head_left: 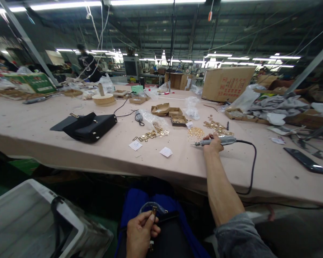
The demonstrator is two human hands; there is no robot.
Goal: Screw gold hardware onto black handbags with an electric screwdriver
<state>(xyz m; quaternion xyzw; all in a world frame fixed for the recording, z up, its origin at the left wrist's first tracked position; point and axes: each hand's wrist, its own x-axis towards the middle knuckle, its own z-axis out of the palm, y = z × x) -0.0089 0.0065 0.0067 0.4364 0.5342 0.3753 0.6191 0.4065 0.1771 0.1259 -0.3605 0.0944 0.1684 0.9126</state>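
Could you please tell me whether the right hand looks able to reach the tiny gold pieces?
Probably yes: the tiny gold pieces lie uncovered close to the right hand, though the corded tool it grips may hinder picking them up.

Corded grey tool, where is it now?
In the head view, the corded grey tool is right of centre, in the right hand, near small gold pieces.
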